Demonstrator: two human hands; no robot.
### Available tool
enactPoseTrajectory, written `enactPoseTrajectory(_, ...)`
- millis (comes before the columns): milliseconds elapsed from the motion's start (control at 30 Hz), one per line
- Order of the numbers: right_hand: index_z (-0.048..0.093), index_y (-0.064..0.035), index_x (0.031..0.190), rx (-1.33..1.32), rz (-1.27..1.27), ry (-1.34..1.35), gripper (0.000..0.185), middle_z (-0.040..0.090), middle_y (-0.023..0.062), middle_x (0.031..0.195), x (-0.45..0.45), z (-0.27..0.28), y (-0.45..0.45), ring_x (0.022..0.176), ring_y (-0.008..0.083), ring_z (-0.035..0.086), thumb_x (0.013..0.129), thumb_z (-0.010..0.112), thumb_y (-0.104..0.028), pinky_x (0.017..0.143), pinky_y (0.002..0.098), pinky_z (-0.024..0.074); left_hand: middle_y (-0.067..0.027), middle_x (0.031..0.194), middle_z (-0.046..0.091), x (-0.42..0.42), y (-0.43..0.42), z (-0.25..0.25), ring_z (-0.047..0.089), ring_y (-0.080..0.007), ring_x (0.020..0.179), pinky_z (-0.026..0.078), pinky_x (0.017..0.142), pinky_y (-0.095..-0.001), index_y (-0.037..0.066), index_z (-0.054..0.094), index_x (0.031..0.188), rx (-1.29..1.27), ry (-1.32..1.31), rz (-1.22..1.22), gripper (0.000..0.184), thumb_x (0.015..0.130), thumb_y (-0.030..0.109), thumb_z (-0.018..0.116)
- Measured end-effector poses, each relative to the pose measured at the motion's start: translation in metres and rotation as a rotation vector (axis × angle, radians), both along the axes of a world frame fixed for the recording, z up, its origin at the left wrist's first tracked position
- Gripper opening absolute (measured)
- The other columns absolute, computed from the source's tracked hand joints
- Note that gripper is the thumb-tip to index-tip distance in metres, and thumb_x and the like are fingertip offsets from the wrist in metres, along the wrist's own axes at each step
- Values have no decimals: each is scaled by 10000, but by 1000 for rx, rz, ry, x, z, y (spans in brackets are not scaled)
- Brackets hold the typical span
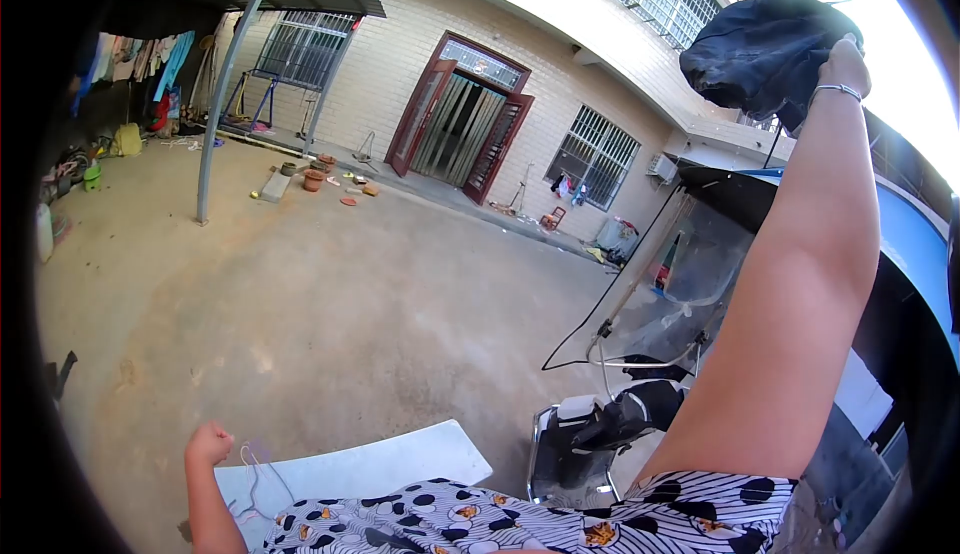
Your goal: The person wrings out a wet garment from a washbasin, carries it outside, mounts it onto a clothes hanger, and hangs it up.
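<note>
High at the upper right, my right hand [846, 66] grips a dark garment [755, 49], which hangs bunched to the left of the fingers. A thin line rises above the cloth, and I cannot tell whether it is a wire or a hook. My left hand [209, 444] is low at the left, curled into a fist with nothing visible in it. Just right of that fist, thin wire clothes hangers [254, 482] lie on a white tabletop [400, 454], apart from the fingers.
A dark chair with a metal frame [575, 444] stands right of the tabletop. Behind it is a covered vehicle with a clear screen [700, 264]. A metal post [225, 94] holds up a roof at left, with clothes [150, 59] hanging beneath. Flowerpots [313, 181] sit near the house.
</note>
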State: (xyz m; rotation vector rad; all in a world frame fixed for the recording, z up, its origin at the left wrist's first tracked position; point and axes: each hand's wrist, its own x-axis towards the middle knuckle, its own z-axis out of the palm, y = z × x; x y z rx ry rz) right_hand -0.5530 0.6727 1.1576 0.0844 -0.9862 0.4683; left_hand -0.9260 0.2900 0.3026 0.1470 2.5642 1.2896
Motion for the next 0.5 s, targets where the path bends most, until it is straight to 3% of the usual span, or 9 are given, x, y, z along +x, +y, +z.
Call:
enactPoseTrajectory(333, 474, 55, 1144, 125, 12, 12, 468, 572, 110, 948, -14, 62, 59, 780, 154, 559, 846, 510, -304, 723, 259, 440, -91, 544, 581, 25, 10, 23, 568, -154, 443, 470, 464, -308, 3, 590, 632, 3, -53, 127, 159, 712, 141, 596)
enactPoseTrajectory(467, 475, 61, 1140, 259, 41, -8, 479, 578, 113, 923, 2, 115, 108, 750, 153, 565, 842, 514, -312, 707, 259, 443, -87, 599, 604, 31, 7, 28, 604, -167, 492, 444, 418, -290, 17, 591, 690, 11, -55, 172, 155, 750, 160, 575)
enactPoseTrajectory(500, 386, 66, 1241, 272, 78, -86, 571, 460, 155, 1241, 11, 144, 129, 1087, 214, 471, 849, 499, -335, 957, 283, 304, -87, 603, 606, 31, 4, 27, 606, -169, 494, 444, 417, -290, 18, 591, 694, 19, -51, 198, 156, 747, 163, 575)
